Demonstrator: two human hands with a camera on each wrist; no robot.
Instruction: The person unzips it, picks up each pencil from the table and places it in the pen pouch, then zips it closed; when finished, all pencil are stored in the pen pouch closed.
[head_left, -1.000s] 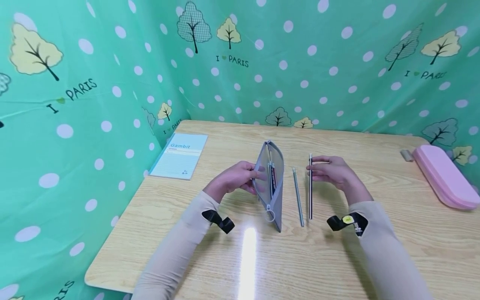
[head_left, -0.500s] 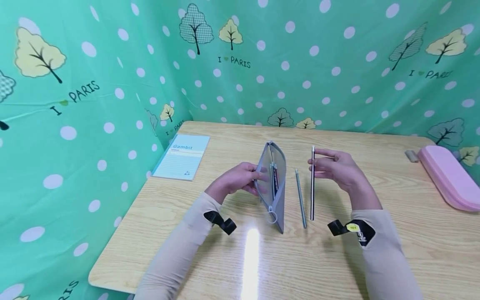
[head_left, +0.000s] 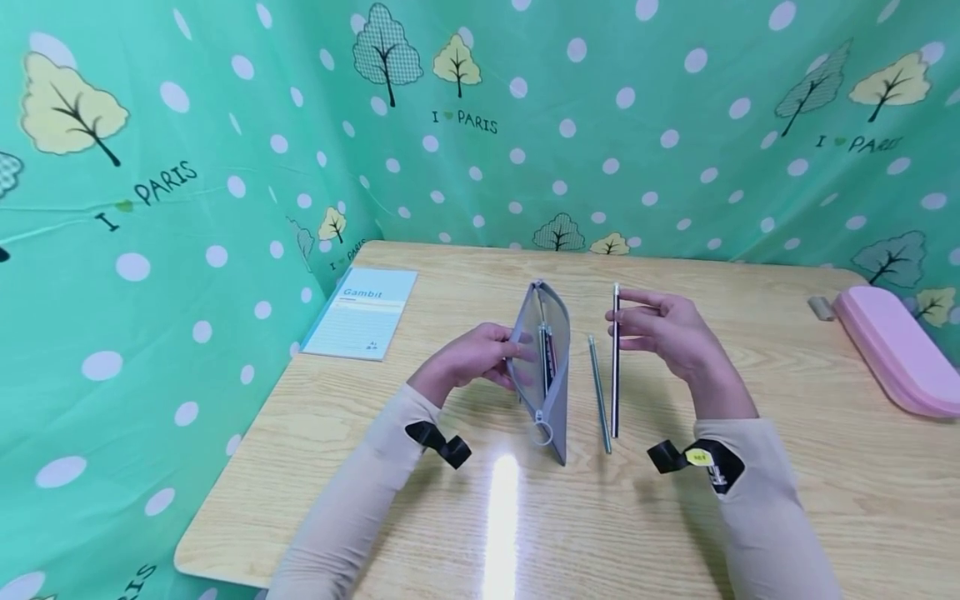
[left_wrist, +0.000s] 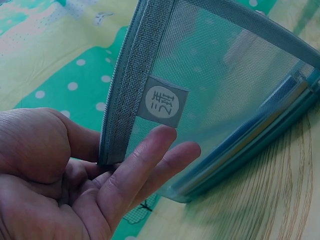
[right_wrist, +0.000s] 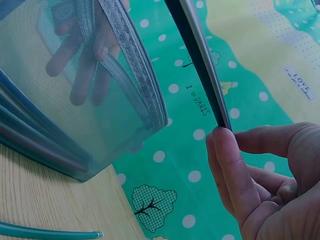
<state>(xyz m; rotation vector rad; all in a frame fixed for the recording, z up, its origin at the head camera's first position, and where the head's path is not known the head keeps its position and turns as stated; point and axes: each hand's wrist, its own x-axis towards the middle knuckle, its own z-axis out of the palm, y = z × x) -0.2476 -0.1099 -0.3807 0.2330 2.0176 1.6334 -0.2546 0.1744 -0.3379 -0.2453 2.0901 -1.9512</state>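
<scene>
My left hand [head_left: 487,354] pinches one side of a grey mesh zip pencil pouch [head_left: 558,408], which stands on edge with its mouth unzipped. Several pencils [head_left: 547,354] lie inside it, seen through the mesh in the left wrist view too. My right hand [head_left: 671,333] holds a dark striped pencil [head_left: 616,375] between thumb and fingertips, near its pale-tipped far end. That pencil appears raised in the right wrist view, beside the pouch and apart from it. Between pouch and right hand, a blue-green pencil [head_left: 600,396] lies on the table.
A pale blue notebook [head_left: 363,312] lies at the back left of the wooden table [head_left: 750,333]. At the right stand a pink pencil case [head_left: 900,354] and, beside it, a small grey block [head_left: 821,308]. A green printed curtain [head_left: 637,167] hangs behind and to the left.
My right hand has lifted the dark striped pencil from the table and shifted it slightly away from me, then a little left. My left hand keeps its hold on the pouch.
</scene>
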